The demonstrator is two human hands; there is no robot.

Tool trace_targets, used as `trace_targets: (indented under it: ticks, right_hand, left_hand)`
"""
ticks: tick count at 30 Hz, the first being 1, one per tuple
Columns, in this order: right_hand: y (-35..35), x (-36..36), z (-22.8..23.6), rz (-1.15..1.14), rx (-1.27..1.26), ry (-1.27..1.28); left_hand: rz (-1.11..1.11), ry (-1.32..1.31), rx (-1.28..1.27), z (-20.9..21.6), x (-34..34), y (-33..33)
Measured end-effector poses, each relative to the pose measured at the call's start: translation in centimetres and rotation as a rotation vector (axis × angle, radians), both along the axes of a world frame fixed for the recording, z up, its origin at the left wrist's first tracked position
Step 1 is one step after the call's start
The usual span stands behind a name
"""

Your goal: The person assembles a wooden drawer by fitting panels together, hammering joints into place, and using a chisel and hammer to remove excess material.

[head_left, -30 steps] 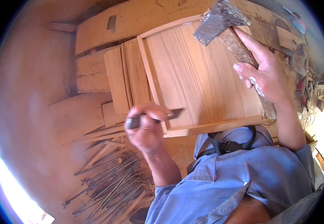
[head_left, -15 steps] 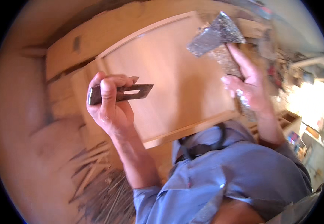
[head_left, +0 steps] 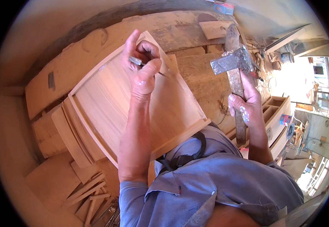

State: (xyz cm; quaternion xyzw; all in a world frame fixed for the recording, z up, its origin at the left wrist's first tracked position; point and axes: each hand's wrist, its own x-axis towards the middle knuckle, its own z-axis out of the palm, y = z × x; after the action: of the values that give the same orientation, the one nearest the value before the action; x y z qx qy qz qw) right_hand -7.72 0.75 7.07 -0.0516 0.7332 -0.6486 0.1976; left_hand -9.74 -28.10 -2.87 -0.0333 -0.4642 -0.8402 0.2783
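Note:
My left hand [head_left: 143, 70] is raised over a framed wooden panel [head_left: 172, 109], closed around a slotted metal plane blade [head_left: 135, 60]. The blade shows nearly edge-on, its slot hidden. On the right, my right hand [head_left: 249, 104] grips a hatchet with a scuffed metal head [head_left: 225, 63] and a worn wooden handle [head_left: 239, 126]. The head is up, away from my body. A strip of wood [head_left: 232, 38] shows beyond the head; I cannot tell whether it belongs to the handle. The panel lies tilted in front of me, its near edge at my lap.
A dusty wooden bench [head_left: 198, 75] runs behind the panel, with a loose board [head_left: 214, 30] at its far end. Thin boards [head_left: 71, 136] lie left of the panel, and scrap sticks [head_left: 92, 196] lie at lower left. A wooden box with compartments [head_left: 274, 108] stands at right.
My left hand has moved right and farther away, and the blade has turned from flat-on to nearly edge-on. The hatchet has shifted right and slightly nearer. The view has swung, showing the panel turned.

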Motion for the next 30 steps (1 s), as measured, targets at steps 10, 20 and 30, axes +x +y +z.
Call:
trace_targets:
  ticks: [10,20,30]
  right_hand:
    - [0.4,0.2,-0.9,-0.025,0.031,-0.084]
    - [-0.3,-0.2,-1.2,0.028,0.08,-0.072]
    - [-3.2,0.3,1.3,0.022,0.195,0.196]
  left_hand:
    - [0.214,-0.328,0.205,-0.4,2.9,3.9]
    - [0.351,-0.32,-0.242,-0.5,1.3,8.1]
    - [0.573,-0.303,-0.42,0.6,0.2,11.0]
